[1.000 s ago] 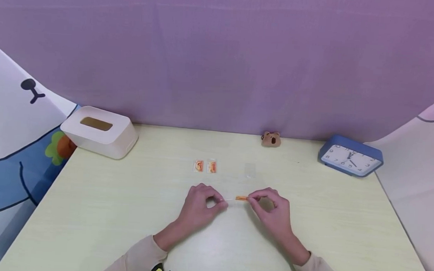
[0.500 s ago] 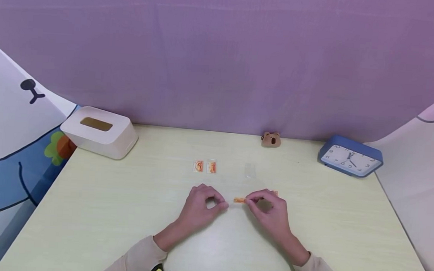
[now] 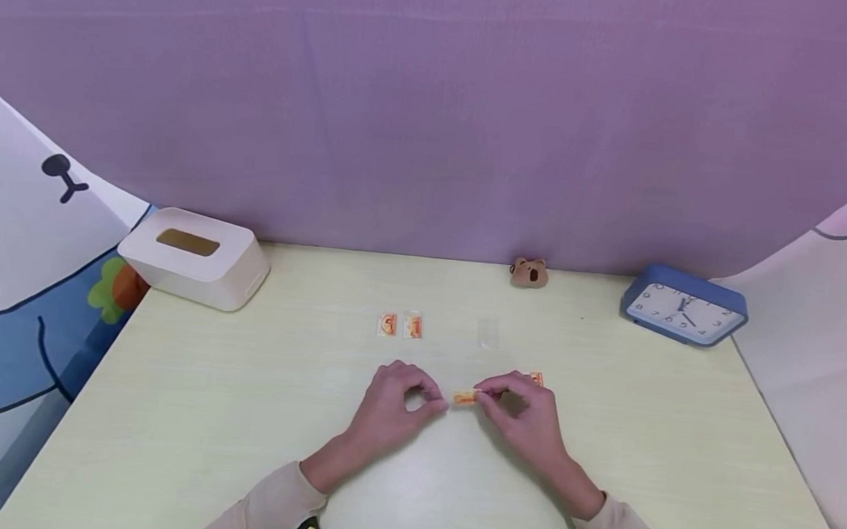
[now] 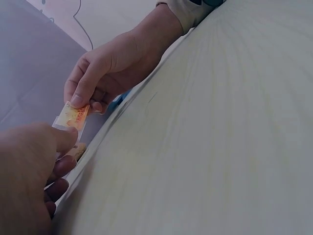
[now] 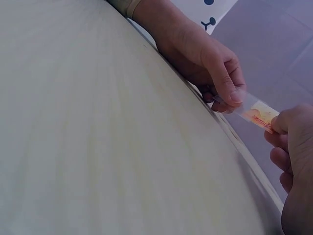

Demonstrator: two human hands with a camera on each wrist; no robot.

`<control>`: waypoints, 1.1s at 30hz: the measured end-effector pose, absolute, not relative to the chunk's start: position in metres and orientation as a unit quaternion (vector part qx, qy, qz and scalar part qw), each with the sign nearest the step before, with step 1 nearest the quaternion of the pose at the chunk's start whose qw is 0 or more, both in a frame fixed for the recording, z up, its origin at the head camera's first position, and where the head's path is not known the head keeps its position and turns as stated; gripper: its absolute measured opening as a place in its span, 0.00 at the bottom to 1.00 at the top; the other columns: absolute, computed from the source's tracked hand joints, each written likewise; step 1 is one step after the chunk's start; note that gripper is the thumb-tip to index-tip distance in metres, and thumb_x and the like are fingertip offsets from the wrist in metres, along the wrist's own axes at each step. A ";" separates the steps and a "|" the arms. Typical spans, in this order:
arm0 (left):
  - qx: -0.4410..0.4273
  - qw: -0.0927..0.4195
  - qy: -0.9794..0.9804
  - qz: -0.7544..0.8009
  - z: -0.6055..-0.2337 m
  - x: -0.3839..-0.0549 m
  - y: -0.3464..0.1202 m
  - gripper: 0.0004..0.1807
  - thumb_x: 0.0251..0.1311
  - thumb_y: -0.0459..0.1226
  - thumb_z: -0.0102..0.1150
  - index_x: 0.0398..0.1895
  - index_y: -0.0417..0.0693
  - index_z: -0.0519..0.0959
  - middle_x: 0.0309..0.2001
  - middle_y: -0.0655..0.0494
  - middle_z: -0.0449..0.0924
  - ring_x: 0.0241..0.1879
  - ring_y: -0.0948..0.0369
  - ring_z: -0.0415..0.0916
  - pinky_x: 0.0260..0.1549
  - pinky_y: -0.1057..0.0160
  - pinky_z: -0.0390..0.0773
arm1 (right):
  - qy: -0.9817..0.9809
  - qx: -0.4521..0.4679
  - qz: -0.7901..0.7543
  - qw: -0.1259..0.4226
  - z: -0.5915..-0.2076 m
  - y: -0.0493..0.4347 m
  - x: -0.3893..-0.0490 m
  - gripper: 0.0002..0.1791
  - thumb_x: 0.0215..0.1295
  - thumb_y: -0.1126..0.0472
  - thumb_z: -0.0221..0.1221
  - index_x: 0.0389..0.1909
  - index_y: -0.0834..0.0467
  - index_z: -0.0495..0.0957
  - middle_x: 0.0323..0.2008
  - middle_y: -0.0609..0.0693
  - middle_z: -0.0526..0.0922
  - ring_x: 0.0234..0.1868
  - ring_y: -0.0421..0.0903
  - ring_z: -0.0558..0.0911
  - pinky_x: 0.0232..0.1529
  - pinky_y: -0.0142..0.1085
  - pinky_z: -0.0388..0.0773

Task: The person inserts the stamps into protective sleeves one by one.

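In the head view my left hand point(image 3: 402, 405) pinches a small clear plastic sleeve point(image 5: 248, 102) between thumb and forefinger. My right hand point(image 3: 524, 408) pinches a stamp-sized orange-and-yellow printed card point(image 3: 465, 397) by its right end. Both wrist views show the card's free end at the sleeve, overlapping it; how far inside it lies I cannot tell. Past the left hand, two similar orange cards, a left one point(image 3: 387, 325) and a right one point(image 3: 413, 325), lie side by side. Another clear sleeve point(image 3: 488, 333) lies flat beyond the hands. Partly hidden behind the right hand is another orange card point(image 3: 536, 378).
A white tissue box point(image 3: 198, 259) stands at the table's back left. Along the back edge sits a brown koala figure point(image 3: 529, 273), and a blue clock point(image 3: 685, 306) stands at back right. The pale table point(image 3: 203, 413) ends at a purple curtain point(image 3: 432, 119).
The right hand has shifted slightly left and down, bringing the card close to the left fingertips and turning more of its face into view. The card behind the right hand has come into sight.
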State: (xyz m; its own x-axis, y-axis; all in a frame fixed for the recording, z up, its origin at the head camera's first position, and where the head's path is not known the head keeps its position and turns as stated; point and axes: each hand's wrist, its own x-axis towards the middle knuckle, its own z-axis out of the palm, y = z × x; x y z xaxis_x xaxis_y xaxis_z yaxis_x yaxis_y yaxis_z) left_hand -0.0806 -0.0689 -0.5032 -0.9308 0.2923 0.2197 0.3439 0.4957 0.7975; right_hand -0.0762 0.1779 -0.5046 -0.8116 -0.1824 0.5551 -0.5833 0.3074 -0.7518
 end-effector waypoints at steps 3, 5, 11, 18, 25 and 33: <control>-0.190 0.011 -0.861 -0.473 -0.503 -0.080 -0.069 0.07 0.64 0.43 0.81 0.40 0.58 0.90 0.36 0.74 0.86 0.40 0.67 0.78 0.52 0.58 0.76 | -0.793 0.230 0.536 0.177 -0.505 0.177 -0.074 0.16 0.58 0.80 0.75 0.39 0.57 0.92 0.34 0.49 0.92 0.36 0.39 0.85 0.43 0.26 0.81; -0.195 0.001 -0.859 -0.474 -0.503 -0.079 -0.069 0.10 0.66 0.44 0.81 0.45 0.56 0.89 0.37 0.71 0.85 0.40 0.68 0.78 0.49 0.61 0.79 | -0.799 0.221 0.533 0.170 -0.505 0.177 -0.073 0.15 0.59 0.79 0.76 0.39 0.57 0.92 0.34 0.48 0.92 0.36 0.39 0.85 0.44 0.27 0.81; -0.225 0.056 -0.881 -0.413 -0.500 -0.075 -0.070 0.27 0.61 0.48 0.84 0.61 0.53 0.85 0.45 0.62 0.83 0.38 0.67 0.76 0.39 0.65 0.80 | -0.821 0.168 0.526 0.149 -0.503 0.175 -0.070 0.11 0.63 0.76 0.76 0.39 0.56 0.93 0.35 0.45 0.93 0.37 0.37 0.87 0.45 0.27 0.83; -0.267 0.132 -0.892 -0.341 -0.496 -0.074 -0.072 0.33 0.58 0.44 0.87 0.67 0.52 0.85 0.53 0.56 0.82 0.41 0.65 0.75 0.40 0.65 0.82 | -0.823 0.123 0.537 0.139 -0.502 0.174 -0.070 0.09 0.65 0.75 0.75 0.40 0.58 0.93 0.38 0.52 0.94 0.39 0.36 0.87 0.45 0.26 0.82; -0.287 0.203 -0.893 -0.283 -0.498 -0.074 -0.070 0.31 0.53 0.46 0.89 0.61 0.53 0.88 0.36 0.63 0.84 0.33 0.66 0.76 0.34 0.65 0.82 | -0.818 0.103 0.552 0.125 -0.501 0.174 -0.069 0.08 0.67 0.73 0.74 0.40 0.57 0.93 0.39 0.55 0.94 0.40 0.36 0.86 0.45 0.24 0.81; -0.296 0.208 -0.882 -0.303 -0.501 -0.074 -0.069 0.28 0.51 0.42 0.90 0.56 0.49 0.90 0.32 0.64 0.86 0.30 0.67 0.78 0.34 0.67 0.83 | -0.814 0.105 0.560 0.114 -0.501 0.173 -0.068 0.09 0.64 0.74 0.75 0.41 0.59 0.93 0.38 0.50 0.94 0.39 0.37 0.87 0.46 0.25 0.82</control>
State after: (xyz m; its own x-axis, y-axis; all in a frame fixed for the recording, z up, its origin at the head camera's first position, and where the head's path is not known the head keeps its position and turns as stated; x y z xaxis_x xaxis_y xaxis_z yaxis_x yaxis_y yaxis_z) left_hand -0.0736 -0.0687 -0.5006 -0.7384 0.3951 0.5466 0.6476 0.6417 0.4110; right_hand -0.0675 0.1726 -0.5010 -0.9519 -0.0440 0.3032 -0.2989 0.3502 -0.8877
